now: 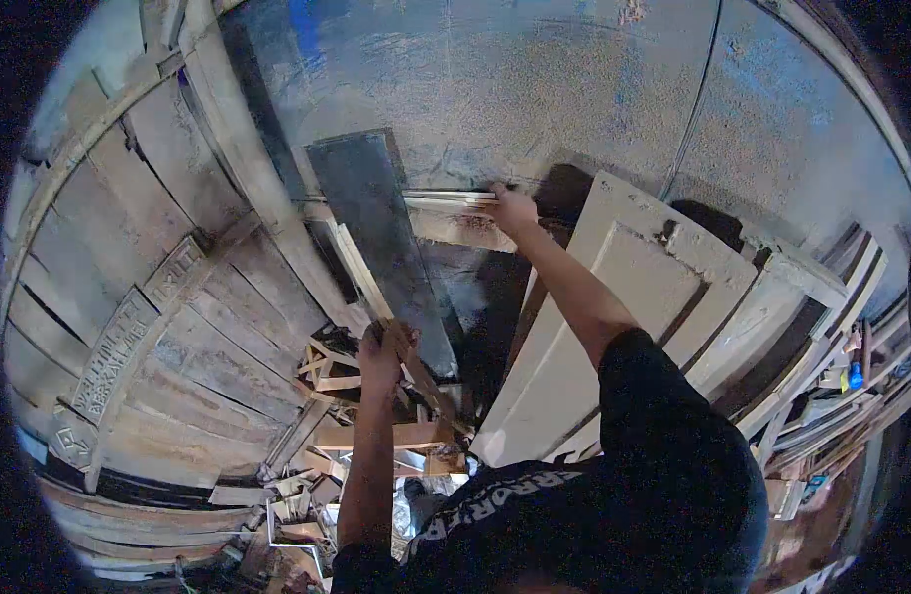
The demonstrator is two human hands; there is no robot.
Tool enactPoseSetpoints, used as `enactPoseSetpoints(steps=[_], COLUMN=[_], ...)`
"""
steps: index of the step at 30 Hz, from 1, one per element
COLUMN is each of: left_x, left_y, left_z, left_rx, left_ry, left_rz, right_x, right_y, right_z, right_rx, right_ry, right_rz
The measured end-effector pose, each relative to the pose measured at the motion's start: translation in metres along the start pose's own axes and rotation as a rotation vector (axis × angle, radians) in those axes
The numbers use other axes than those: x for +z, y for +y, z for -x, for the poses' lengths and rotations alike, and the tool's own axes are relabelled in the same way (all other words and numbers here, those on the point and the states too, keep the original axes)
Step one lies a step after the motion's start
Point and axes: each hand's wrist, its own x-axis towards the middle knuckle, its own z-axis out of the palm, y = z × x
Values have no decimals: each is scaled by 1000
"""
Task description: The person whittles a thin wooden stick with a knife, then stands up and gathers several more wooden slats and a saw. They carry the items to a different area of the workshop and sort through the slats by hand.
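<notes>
My left hand [379,358] is closed around a narrow wooden strip [360,265] that slants from upper left to lower right. Above and to the right, my right hand [515,210] reaches to the wall, its fingers closed at the right end of some thin pale wood strips [446,199]. These strips lie along a horizontal wooden ledge [460,230]. Between the two hands, a dark grey board [369,213] leans against the wall, upright but tilted. My fingertips are partly hidden in both grips.
Cream panelled doors [614,287] lean to the right of my right arm. Wood offcuts [386,436] are heaped below my left hand. A plank wall with raised lettering [114,366] stands at left; stacked long boards [822,441] lie at far right.
</notes>
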Motion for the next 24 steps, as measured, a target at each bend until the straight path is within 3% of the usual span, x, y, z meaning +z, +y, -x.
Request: enactPoseSetpoints(steps=[4, 5, 7, 10, 14, 18, 22, 24], left_x=[5, 11, 24, 13, 45, 60, 81, 73], left_y=[-3, -5, -17, -92, -111, -119, -94, -125], left_z=[-7, -9, -18, -74, -112, -147, -155, -200], left_rx=[14, -13, -63, -107, 17, -20, 100, 87], left_ry=[-89, -58, 2, -131, -97, -120, -39, -84], left_rz=[-145, -87, 29, 445, 224, 291, 199, 344], right_x=[31, 41, 2, 0, -16, -31, -13, -7], right_y=[10, 11, -17, -27, -37, -36, -24, -15], right_z=[-33, -39, -12, -11, -1, -10, -24, -32], right_rx=[-31, -17, -40, -45, -212, -244, -265, -332], right_ry=[49, 91, 21, 42, 95, -189, -186, -231], right_rz=[-24, -63, 131, 247, 300, 211, 193, 258])
